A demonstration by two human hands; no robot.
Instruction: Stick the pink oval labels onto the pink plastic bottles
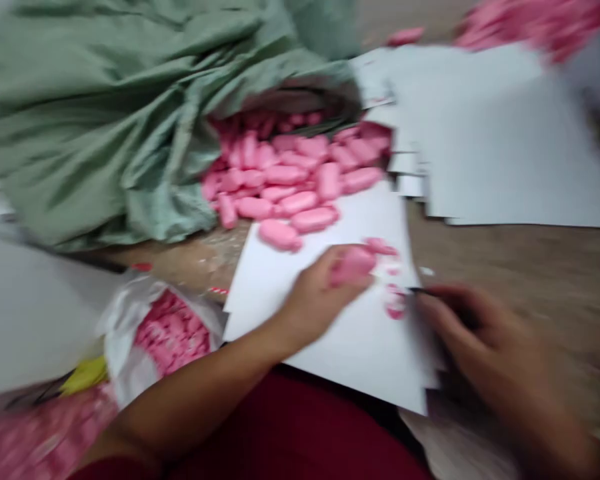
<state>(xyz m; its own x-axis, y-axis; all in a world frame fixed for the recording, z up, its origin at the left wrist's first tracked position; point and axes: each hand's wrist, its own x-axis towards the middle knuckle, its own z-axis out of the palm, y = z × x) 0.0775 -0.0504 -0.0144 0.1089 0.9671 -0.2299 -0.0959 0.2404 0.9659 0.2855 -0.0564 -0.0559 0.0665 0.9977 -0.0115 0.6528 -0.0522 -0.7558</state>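
Observation:
My left hand [325, 293] is closed round a pink oblong piece [353, 265], above a stack of white sheets [360, 360]. My right hand [470, 320] is blurred at the right edge of the sheets. A thin dark tool [419, 290] pokes out from its pinched fingertips; its kind is too smeared to make out. Between the hands, small pink scraps [395, 303] lie on the paper. Beyond my left hand, a heap of similar pink oblong pieces [300, 173] spills from the mouth of a green cloth sack [130, 113] onto the sheets.
Large white sheets [500, 140] lie stacked at the back right of the brown table [530, 267]. More pink material [545, 23] is piled behind them. A white bag [125, 340] of pink bits stands below the table's left edge, beside a yellow item [85, 375].

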